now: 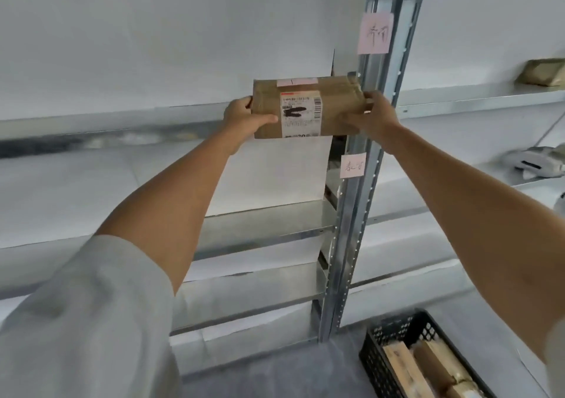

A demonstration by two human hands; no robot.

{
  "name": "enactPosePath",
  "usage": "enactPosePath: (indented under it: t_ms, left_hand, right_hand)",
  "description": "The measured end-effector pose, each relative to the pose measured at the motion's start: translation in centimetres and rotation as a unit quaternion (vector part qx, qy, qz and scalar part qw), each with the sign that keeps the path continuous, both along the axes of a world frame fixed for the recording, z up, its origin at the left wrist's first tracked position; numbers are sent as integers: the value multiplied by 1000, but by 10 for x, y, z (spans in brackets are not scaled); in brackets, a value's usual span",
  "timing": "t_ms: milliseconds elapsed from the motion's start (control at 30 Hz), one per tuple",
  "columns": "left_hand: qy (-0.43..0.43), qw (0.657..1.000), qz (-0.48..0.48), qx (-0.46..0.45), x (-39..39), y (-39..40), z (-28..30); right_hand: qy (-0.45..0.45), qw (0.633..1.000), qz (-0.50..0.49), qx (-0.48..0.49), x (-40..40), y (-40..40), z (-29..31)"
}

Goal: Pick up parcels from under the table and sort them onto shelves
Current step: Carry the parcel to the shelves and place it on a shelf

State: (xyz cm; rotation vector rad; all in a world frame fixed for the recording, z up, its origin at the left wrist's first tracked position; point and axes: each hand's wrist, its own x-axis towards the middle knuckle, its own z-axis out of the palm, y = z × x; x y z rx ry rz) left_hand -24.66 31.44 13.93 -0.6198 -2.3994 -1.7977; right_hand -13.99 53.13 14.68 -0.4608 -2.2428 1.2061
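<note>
Evidently the placing step is under way: both hands hold one brown parcel (307,107) in the air by its ends, left hand (244,119) wrapped round the left end, right hand (374,116) clamped on the right end, its shipping label facing the camera. It hangs at the front edge of the upper shelf (107,119), just beside the metal upright (370,159) with its pink notes (375,33). Next it likely needs pushing forward over that edge and setting down flat. The shelving is bare grey metal; another parcel (541,73) lies on the right-hand shelf, and a black crate (394,348) on the floor holds more.
</note>
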Motion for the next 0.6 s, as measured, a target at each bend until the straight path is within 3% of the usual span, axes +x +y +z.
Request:
enactPosePath:
  t_ms: [300, 600]
  left_hand:
    - [8, 997, 75, 8, -91, 36, 10]
    - [15, 985, 163, -49, -129, 68, 9]
  right_hand:
    - [5, 1000, 22, -9, -135, 34, 8]
    - [-21, 1000, 13, -5, -195, 66, 2]
